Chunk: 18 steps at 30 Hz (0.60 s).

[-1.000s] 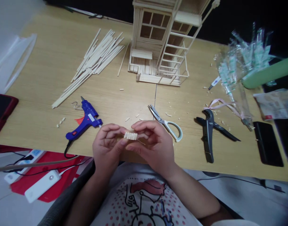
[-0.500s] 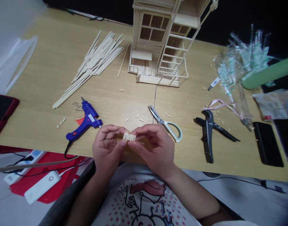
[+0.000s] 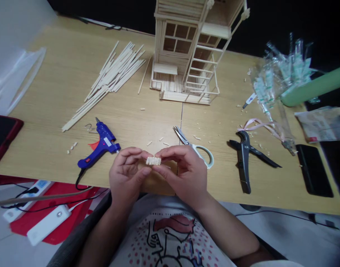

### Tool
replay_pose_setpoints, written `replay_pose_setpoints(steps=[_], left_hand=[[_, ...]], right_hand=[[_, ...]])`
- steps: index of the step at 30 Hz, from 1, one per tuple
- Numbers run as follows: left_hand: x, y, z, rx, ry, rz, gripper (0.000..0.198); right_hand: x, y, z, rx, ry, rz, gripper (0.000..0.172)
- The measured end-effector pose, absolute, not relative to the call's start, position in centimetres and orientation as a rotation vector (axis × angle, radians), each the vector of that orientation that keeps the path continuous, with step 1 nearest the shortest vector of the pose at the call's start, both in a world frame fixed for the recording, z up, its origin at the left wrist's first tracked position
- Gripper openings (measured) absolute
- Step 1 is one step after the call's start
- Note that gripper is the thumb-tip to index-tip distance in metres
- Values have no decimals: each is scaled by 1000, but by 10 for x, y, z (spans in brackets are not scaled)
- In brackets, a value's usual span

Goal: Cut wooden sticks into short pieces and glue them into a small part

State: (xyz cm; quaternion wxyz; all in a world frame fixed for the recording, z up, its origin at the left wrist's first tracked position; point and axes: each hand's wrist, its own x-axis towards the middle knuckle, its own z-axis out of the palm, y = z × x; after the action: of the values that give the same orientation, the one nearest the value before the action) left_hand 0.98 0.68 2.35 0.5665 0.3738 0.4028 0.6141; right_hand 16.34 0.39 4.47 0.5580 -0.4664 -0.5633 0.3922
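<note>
Between my two hands, near the table's front edge, is a small row of short wooden stick pieces (image 3: 153, 161). My left hand (image 3: 128, 171) pinches its left end with thumb and fingers. The right end is pinched by my right hand (image 3: 184, 171). A blue glue gun (image 3: 103, 144) lies just left of my left hand. Scissors (image 3: 193, 145) with pale handles lie open beyond my right hand. A few short stick bits (image 3: 149, 143) are scattered beyond my fingers.
A wooden model house (image 3: 177, 55) stands at the back, with a pile of long sticks (image 3: 111, 74) to its left. To the right lie a black cutter (image 3: 244, 159), a phone (image 3: 316, 170), plastic wrappers (image 3: 267, 81) and a green cylinder (image 3: 317, 85).
The view has shifted slightly. Both hands still hold the small stick row, which now appears slightly more upright, with its piece ends showing.
</note>
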Motion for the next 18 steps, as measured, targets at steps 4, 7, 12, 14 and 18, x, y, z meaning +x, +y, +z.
replay_pose_setpoints(steps=[4,7,12,14,18], left_hand=[[11,7,27,892,945,1443,36],[12,7,29,919,954,1440,32],[12,9,26,1011,964,1491,35],[12,11,23,1052,947,1522,37],[11,13,20,1075,974,1548,40]], right_hand=[[165,5,48,-1094,-1418,883,34],[167,5,48,-1095,-1429,868,36],[164,5,46,-1066,-1314,948,39],[160,5,45,-1038,-1235,995,40],[154,3,43,-964,-1116,1074,46]])
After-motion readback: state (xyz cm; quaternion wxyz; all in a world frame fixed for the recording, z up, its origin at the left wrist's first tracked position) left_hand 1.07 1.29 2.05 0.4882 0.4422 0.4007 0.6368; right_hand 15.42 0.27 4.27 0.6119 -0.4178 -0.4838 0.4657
